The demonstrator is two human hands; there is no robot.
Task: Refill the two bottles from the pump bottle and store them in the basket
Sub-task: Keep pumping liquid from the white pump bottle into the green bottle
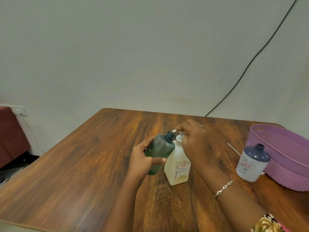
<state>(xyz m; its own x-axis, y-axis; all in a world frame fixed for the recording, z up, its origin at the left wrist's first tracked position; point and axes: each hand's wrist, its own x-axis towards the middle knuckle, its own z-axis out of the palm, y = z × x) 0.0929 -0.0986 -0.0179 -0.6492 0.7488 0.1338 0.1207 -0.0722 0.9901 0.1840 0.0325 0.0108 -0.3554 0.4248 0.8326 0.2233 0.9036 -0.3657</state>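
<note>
Even, soft indoor light — faint shadows on counter (83, 164); slight motion blur overall, wide-angle bending at edges.

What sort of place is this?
Likely a plain room in a home or small office: a wood-grain table stands by a bare painted wall, a loose black cable runs down that wall, and a purple plastic basket sits on the table.

Glossy wood-grain table (83, 173), woven-look basket (284, 171)

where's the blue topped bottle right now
In the head view the blue-topped bottle stands at the right of the table, in front of the purple basket, right of the pump bottle.
</note>
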